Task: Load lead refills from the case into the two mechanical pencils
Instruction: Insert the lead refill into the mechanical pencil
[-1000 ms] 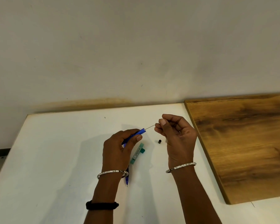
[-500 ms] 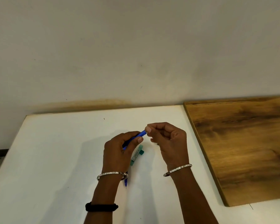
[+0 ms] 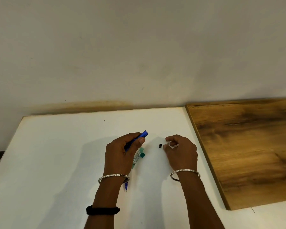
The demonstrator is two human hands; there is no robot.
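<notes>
Our right hand (image 3: 180,151) has left the blue plastic mechanical pencil (image 3: 136,140), lead now gone inside, and curls loosely over the small black cap (image 3: 160,145) on the white desk (image 3: 56,154), while our left hand (image 3: 120,152) grips the pencil above the green lead case (image 3: 138,157).

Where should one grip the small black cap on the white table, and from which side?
Pinch the black cap across its short round sides, coming from above on its right, where the right hand hovers. It is tiny, stands free of the green lead case, and may roll, so thumb and forefinger probably suit it best.
</notes>
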